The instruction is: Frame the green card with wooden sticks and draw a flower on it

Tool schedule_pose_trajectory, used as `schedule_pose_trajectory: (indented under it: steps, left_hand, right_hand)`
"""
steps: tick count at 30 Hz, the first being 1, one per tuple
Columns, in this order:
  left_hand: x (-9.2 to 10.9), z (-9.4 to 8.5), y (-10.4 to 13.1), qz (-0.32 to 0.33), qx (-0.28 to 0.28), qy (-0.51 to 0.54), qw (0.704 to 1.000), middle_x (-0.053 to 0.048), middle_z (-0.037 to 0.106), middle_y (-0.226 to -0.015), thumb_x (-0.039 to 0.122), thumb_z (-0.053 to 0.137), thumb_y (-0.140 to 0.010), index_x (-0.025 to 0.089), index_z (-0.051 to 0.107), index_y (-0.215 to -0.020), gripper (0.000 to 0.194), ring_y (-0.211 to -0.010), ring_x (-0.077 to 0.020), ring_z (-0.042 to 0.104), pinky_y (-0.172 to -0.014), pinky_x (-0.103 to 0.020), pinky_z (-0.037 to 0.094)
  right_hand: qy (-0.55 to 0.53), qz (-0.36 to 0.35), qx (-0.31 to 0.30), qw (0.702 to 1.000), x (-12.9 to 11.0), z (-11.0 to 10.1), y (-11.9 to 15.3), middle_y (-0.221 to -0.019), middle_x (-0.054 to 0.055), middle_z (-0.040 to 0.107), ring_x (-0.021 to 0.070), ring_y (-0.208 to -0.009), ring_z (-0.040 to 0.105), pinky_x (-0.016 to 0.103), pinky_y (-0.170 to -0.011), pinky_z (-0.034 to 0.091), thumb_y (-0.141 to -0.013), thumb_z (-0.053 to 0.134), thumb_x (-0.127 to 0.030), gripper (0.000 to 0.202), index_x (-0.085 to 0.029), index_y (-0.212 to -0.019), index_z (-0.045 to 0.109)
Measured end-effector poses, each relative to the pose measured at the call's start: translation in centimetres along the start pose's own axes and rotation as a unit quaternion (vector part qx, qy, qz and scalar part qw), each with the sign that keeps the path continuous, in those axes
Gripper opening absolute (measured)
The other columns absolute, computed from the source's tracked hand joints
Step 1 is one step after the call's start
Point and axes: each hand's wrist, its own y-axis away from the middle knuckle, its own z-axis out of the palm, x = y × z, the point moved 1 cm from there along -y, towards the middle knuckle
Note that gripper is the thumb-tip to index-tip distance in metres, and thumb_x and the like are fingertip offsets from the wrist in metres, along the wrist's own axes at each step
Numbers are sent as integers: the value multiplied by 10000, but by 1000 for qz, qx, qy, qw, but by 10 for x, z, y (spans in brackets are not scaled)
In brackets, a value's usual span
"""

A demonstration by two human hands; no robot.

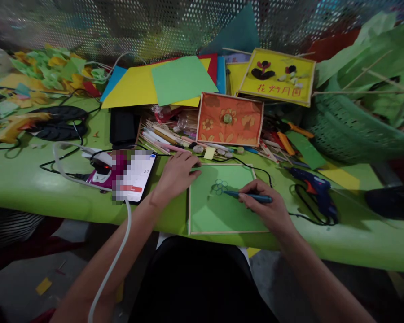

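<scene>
My right hand [269, 208] grips a teal marker [256, 197]. Its tip meets a small flower outline [219, 187] drawn on a green sheet [218, 215], which is edged with thin wooden strips. At the sheet's upper left corner rests my left hand [179, 172], fingers loosely bent and apart, with nothing seen in it. Just beyond those fingers lie a pink pen [173, 147] and a pile of thin sticks and pens [160, 134].
A lit phone [139, 179] and a purple power strip [111, 172] are on the left, with a white cable across my forearm. A blue glue gun [318, 190] lies right. Behind stand an orange framed picture [230, 119], a yellow framed picture [278, 76] and a green basket [346, 125].
</scene>
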Motion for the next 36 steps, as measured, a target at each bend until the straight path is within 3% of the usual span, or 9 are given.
schedule_pose_trajectory:
  steps: [24, 36]
  left_hand:
    - [0, -1, -1, 7, -2, 2, 1000, -64, 690, -1169, 219, 662, -921, 226, 658, -1040, 120, -1230, -289, 583, -1069, -453, 426]
    - [-1, 0, -1, 4, -1, -1, 1000, -63, 696, -1157, 257, 677, -926, 224, 662, -1043, 123, -1231, -297, 580, -1072, -443, 418]
  right_hand:
    - [11, -1, -17, 1000, -1, -3, 2, -685, 6, 628, 155, -627, 537, 286, -571, 416, -829, 730, -404, 204, -219, -774, 664]
    - [-48, 14, -35, 998, 3, -5, 5, -669, 8, 616, 220, -757, 612, 357, -737, 517, -745, 759, -345, 158, -243, -692, 651]
